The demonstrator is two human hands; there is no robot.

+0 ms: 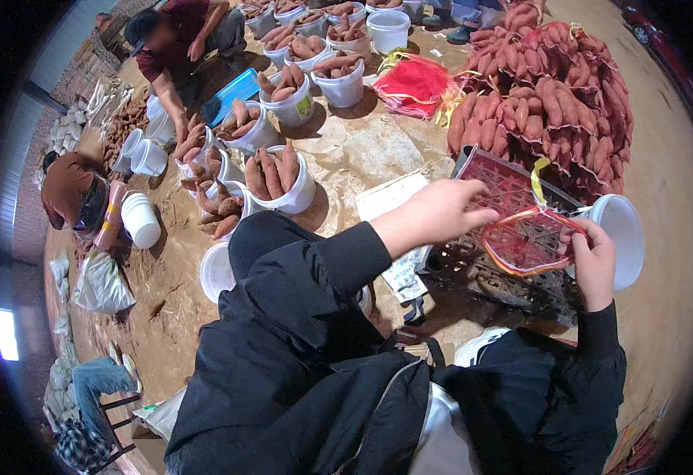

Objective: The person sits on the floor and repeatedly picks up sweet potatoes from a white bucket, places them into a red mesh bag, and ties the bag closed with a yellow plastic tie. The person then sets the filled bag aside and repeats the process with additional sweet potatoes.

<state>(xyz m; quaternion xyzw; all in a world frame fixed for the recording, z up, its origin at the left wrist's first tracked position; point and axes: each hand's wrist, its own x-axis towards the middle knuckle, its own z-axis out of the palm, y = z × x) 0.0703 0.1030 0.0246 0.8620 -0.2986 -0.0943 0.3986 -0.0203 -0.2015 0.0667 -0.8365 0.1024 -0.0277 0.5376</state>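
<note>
My right hand (pixel 590 255) pinches the rim of a red mesh bag (pixel 530 240), whose mouth forms a loop with a yellow tie (pixel 538 181) standing up from it. At the left side of the loop is my left hand (pixel 450 211), its fingers apart; whether it touches the rim is not clear. Under the bag lies a black plastic crate (pixel 501 291). A white plastic bucket (pixel 617 240) sits just beyond my right hand, partly covered by it.
Filled mesh bags of sweet potatoes (pixel 554 107) are piled beyond the crate. Flat red mesh bags (pixel 412 83) lie on the ground. Buckets of sweet potatoes (pixel 281 178) stand in rows at the left, where a person (pixel 174 65) reaches into one. Another person (pixel 70 190) bends down at far left.
</note>
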